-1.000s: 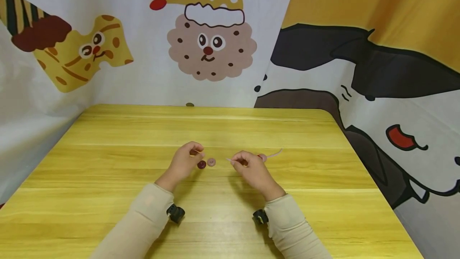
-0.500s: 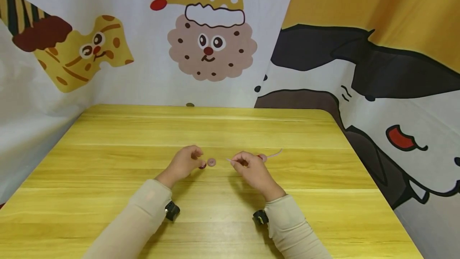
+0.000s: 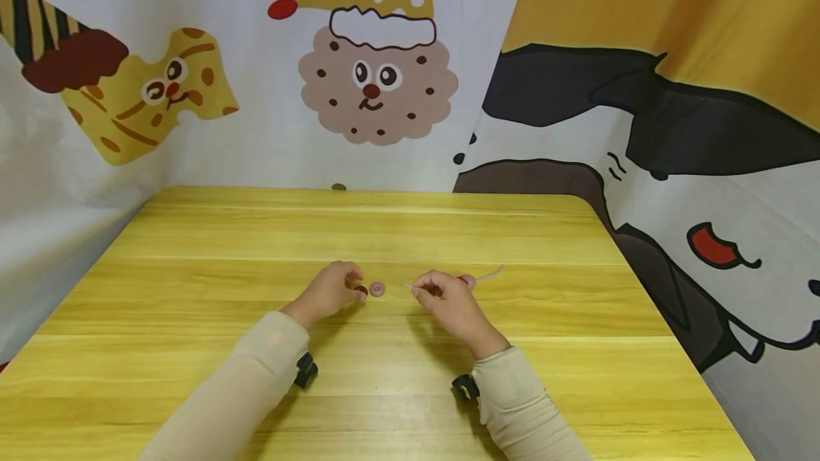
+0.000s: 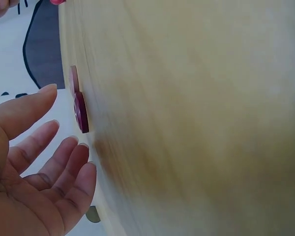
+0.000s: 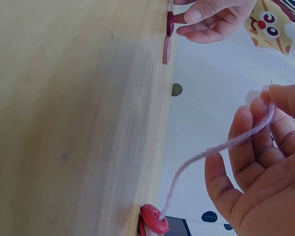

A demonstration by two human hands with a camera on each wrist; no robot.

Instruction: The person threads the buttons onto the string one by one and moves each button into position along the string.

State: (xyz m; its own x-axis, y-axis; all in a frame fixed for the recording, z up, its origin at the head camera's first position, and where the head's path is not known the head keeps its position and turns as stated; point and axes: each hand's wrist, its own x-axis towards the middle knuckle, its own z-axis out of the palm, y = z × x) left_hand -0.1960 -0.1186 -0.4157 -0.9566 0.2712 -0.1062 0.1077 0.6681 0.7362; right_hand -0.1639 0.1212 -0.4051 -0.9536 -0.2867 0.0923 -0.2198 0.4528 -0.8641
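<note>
My left hand (image 3: 325, 292) reaches to a dark maroon button (image 4: 81, 113) on the table, its fingers loosely bent beside it and not closed around it. In the right wrist view one of its fingertips meets or nearly meets that button. A dusty-pink button (image 3: 377, 289) lies just to the right. My right hand (image 3: 451, 304) pinches a pale pink yarn (image 5: 201, 152) near its end between thumb and forefinger, with a short tip poking out. Along the yarn, a red button (image 5: 155, 219) is threaded, with a pink button (image 3: 470, 281) against it on the table.
The wooden table (image 3: 384, 390) stretches around both hands. Behind it hangs a printed cloth (image 3: 243, 141) with cartoon figures. The yarn's free tail (image 3: 492, 274) lies on the table beyond my right hand.
My left hand has come down toward the maroon button, and its fingers now partly cover that button. My right hand has stayed in place with the yarn.
</note>
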